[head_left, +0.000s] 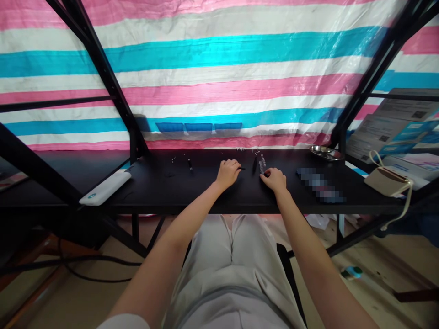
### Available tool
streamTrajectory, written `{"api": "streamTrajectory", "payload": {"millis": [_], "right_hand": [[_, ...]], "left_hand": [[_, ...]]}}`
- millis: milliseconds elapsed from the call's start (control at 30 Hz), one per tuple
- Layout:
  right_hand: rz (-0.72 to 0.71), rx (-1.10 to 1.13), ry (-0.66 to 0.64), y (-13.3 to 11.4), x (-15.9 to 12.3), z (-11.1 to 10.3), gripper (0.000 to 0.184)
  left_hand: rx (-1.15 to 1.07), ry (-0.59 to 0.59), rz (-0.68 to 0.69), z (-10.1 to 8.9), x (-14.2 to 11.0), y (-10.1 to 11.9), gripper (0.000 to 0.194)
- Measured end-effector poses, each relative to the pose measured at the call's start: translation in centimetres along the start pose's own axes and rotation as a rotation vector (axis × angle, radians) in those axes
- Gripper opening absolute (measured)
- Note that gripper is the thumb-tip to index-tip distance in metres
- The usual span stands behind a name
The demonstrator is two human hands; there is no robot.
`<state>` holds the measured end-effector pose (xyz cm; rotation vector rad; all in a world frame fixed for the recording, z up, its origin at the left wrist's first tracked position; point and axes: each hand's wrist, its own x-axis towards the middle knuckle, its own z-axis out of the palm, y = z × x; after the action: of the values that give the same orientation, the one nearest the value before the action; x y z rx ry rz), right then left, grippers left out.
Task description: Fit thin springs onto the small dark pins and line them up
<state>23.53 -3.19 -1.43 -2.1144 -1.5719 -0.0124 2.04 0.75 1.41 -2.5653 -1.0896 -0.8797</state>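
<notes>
"Striped plastic sheeting [219,87] in pink, white and turquoise hangs behind a long black table [192,194], framed by black metal bars. What are the hands doing?"

"The left hand [228,176] is nearly closed, its fingertips pinching a short, slim black rod [242,168] that pokes out toward the right hand [276,180]. That one is curled, thumb and fingers close together, at the near end of a row of small, clear, bead-like pieces [262,163]. I can't tell whether it grips anything (there's a dark patch by the fingertips, too small to read)."

"And between the hands?"

"A narrow, dark, pen-shaped object [254,165] lies just left of the row, pointing away from the person. Tiny white bits [241,149] are scattered along the far edge of the table. Well to the left of the left hand lies a small black-and-white cylinder [190,164]."

"What sits farther out?"

"On the left, a long white plastic case [105,188], set at an angle. On the right, a blurred, pixelated item [320,185], then a shiny round metal dish [325,153] at the back, and a beige pouch with a pale strap [387,181] near the right end, beside some white-and-blue boxes [394,123]."
</notes>
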Motion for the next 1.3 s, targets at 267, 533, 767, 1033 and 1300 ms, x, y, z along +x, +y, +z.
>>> {"api": "streamTrajectory", "payload": {"millis": [267,533,767,1033,1300], "right_hand": [[-0.016,0.049,-0.008,0.1,0.4,0.2,0.024],[-0.078,0.183,-0.107,-1.0,-0.3,0.0,0.014],[-0.351,0.013,-0.168,-6.2,-0.5,0.6,0.012],[-0.431,-0.105,-0.062,-9.7,-0.3,2.4,0.015],[-0.491,-0.170,0.014,-9.7,-1.4,2.8,0.019]], "left_hand": [[-0.138,0.174,-0.224,-2.3,-3.3,-4.4,0.010],[-0.178,0.228,-0.314,-2.0,-4.4,-4.3,0.004],[-0.219,0.227,-0.313,-1.9,-4.4,-4.3,0.006],[-0.286,0.291,-0.357,-2.1,-4.5,-4.9,0.006],[-0.340,0.307,-0.306,-2.0,-4.5,-4.6,0.004]]}}
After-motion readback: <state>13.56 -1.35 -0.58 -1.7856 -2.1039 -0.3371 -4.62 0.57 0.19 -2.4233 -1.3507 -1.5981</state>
